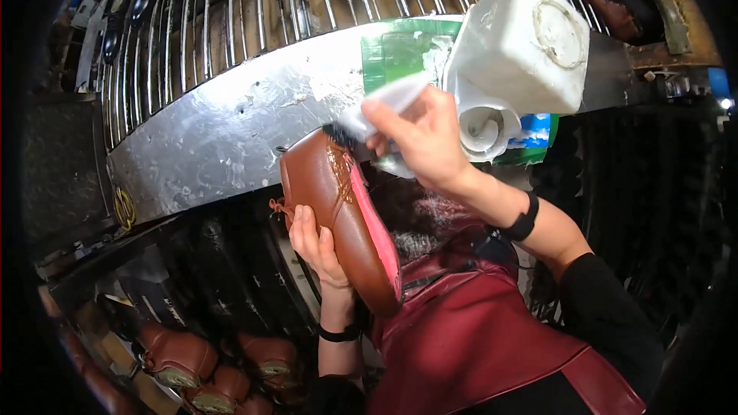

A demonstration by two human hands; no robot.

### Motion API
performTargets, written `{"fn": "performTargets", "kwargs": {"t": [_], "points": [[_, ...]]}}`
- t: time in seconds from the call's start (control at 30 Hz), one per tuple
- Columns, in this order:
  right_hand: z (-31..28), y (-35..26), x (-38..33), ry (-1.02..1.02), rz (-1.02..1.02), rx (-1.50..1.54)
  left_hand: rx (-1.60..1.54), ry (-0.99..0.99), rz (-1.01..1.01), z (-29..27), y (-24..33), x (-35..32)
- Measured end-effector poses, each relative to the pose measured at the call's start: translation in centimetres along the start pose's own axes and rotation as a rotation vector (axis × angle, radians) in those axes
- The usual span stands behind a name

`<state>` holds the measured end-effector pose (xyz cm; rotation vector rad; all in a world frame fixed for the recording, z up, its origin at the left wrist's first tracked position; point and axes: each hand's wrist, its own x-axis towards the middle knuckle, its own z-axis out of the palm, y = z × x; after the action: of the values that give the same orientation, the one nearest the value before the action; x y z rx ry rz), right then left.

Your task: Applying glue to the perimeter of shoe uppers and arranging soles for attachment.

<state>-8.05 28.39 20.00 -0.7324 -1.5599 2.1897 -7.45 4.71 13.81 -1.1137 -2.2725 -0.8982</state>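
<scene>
Just above the smooth red apron (pixel 461 330), the rounded, pink-edged leather shoe (pixel 327 204) sits in the grip of the left hand (pixel 315 244), fingers half curled, while the right hand (pixel 425 137) is closed around a blurred white tool (pixel 393 98), before the scratched metal bench (pixel 207 107).

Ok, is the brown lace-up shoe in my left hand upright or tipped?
Tipped: the brown lace-up shoe has its pink underside facing right and its laces on the left.
</scene>
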Motion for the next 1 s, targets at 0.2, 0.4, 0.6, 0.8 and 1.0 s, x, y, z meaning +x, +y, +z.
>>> {"fn": "performTargets", "kwargs": {"t": [0.2,0.4,0.6,0.8,1.0], "points": [[-0.9,-0.6,-1.4,-0.044,0.02,0.081,-0.033,0.002,0.03,0.3,-0.5,-0.2],[-3.5,-3.3,-8.9,-0.329,0.048,-0.059,-0.024,0.092,0.072,0.4,0.0,1.4],[-4.8,-4.1,-13.4,-0.719,-0.533,-0.179,-0.051,0.113,0.063,0.5,0.4,2.2],[-6.4,-5.7,-15.5,-0.669,-0.583,-0.15,-0.039,0.114,0.08,0.8,0.7,3.0],[-3.8,-7.0,-11.4,-0.239,-0.021,0.073,-0.043,0.058,0.037,-0.5,2.5,5.0]]}}
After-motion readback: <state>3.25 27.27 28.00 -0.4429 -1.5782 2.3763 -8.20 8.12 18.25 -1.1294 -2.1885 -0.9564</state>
